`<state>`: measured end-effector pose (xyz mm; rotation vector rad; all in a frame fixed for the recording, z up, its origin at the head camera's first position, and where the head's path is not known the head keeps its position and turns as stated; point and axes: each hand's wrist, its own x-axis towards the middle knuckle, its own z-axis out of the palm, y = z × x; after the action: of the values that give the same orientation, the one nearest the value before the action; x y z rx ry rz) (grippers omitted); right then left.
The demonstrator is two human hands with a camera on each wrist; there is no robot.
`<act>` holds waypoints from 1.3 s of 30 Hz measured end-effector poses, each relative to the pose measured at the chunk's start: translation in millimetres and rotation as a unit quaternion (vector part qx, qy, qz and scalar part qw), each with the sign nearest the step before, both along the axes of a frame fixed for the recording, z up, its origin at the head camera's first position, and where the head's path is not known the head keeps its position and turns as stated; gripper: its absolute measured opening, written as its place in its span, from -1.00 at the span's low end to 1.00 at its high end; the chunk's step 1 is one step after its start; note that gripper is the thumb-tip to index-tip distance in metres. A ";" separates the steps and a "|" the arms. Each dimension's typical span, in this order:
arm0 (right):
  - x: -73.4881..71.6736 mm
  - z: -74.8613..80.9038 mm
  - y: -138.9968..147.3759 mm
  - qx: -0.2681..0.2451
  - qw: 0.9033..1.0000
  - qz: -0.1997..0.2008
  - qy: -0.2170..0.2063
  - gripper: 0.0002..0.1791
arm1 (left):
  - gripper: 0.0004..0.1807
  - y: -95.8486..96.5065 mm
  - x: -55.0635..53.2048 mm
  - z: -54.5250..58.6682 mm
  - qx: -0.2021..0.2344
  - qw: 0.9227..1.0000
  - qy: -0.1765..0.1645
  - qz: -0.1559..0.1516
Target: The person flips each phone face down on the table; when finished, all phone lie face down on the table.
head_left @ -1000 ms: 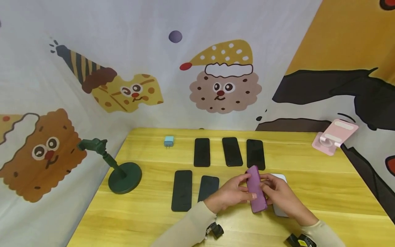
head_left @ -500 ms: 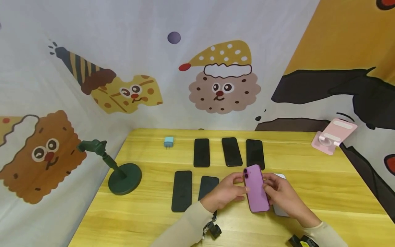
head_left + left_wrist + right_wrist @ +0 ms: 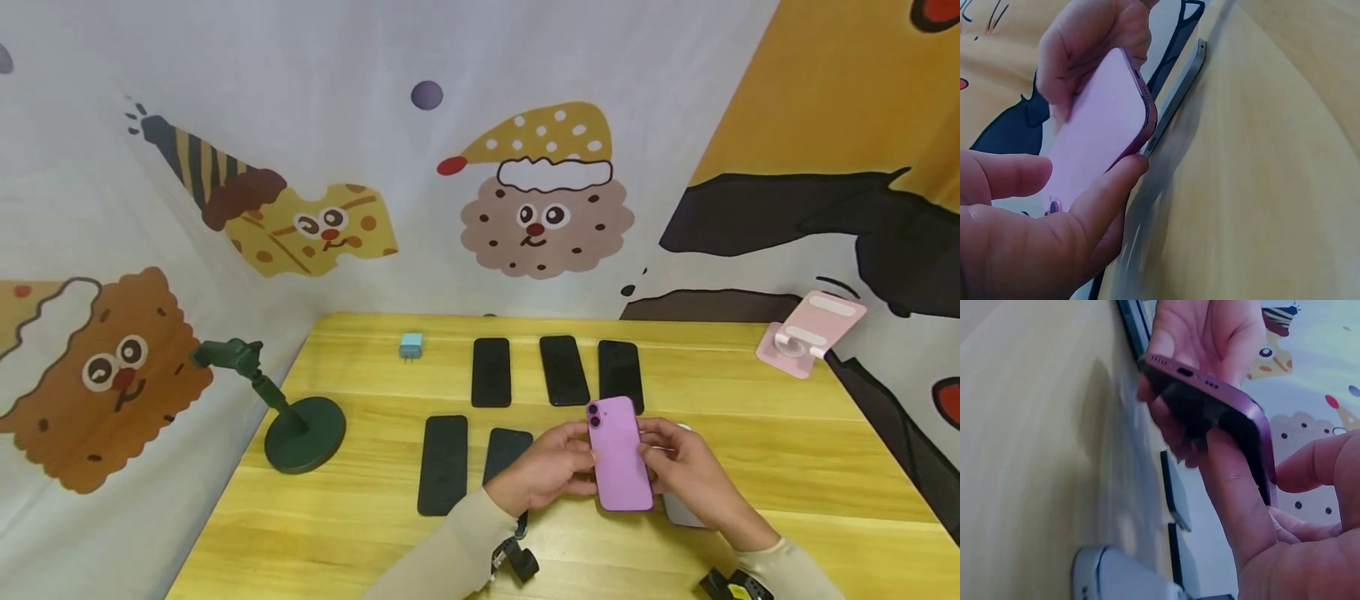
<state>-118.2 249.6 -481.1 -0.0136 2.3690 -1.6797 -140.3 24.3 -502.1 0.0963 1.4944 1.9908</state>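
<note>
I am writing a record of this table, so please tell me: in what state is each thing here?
Pink phone: off the table, held by left hand and right hand.
Five dark phones: lying flat, upper faces dark.
Silver phone: lying flat, partly hidden.
Blue charger: lying unplugged.
Green stand: upright, holding nothing.
Pink stand: unfolded, holding nothing.

Indoor spot: a corner walled in with printed cloth (image 3: 337,50). Cartoon cookies (image 3: 543,237) and cheese (image 3: 330,208) on it, soft folds showing; it hangs behind the table (image 3: 750,408) and down both sides. Yellowish wood-grain top. On that: black phones (image 3: 491,372) in two rough rows, green stand (image 3: 303,437) at left, pink stand (image 3: 817,323) far right, blue plug (image 3: 410,344). Looks like a staged desk setup. Home, shop or studio: can't tell, cloth hides the room.
</note>
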 end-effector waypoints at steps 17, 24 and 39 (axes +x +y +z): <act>-7.0 -23.0 7.3 0.088 0.996 -0.011 -0.014 -0.48 | -0.38 -6.3 -0.4 6.3 -0.125 0.990 0.067 -0.027; -6.3 -21.6 6.3 0.166 0.985 0.013 0.049 -0.44 | -0.45 -4.7 -4.8 6.7 -0.166 0.983 0.081 -0.010; -5.3 -14.9 2.3 0.284 0.947 0.031 0.145 -0.37 | -0.51 -10.2 -4.7 8.6 -0.161 0.984 0.081 -0.002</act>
<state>-123.5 251.9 -496.0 -0.2477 2.9512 -0.9626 -145.0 14.1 -493.5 0.1252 1.8994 1.7465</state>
